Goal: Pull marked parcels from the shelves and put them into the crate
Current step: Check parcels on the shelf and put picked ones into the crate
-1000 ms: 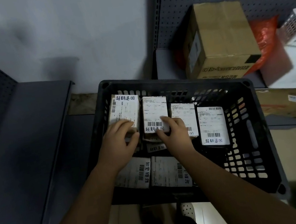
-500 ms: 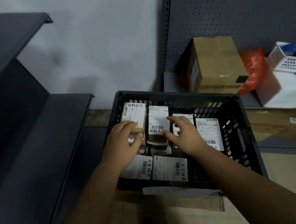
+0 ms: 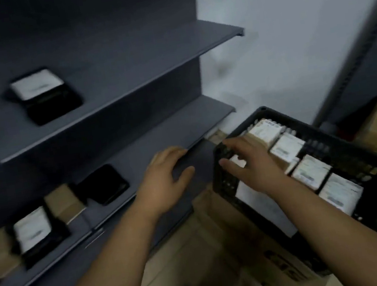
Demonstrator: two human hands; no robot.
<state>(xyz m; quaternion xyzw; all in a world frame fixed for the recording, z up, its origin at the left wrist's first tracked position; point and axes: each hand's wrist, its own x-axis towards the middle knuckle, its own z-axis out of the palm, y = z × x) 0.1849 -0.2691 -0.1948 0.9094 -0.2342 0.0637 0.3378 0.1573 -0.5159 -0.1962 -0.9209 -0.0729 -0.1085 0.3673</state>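
Step, as I judge it: between parcels. Both hands are free and the view is on the shelves (image 3: 199, 79) at left, so the next pick is due. That calls for reading labels, but it's too blurred to tell which are marked.

Upper shelf (image 3: 122, 74): one dark parcel w/ white label (image 3: 44, 94). Lower shelf (image 3: 157, 138): plain black parcel (image 3: 104, 184), brown box (image 3: 66, 203) beside it, and a labelled black parcel (image 3: 34, 231), prob. the nearest candidate.

Crate (image 3: 225, 187) at right, on cardboard (image 3: 220, 224). It holds a row of white-labelled boxes (image 3: 310, 170), w/ more lying below.

Left hand (image 3: 164, 181): fingers spread, empty, at the lower shelf's front edge; contact unclear. Right hand (image 3: 248, 165): fingers straight, empty, over the crate's left corner.
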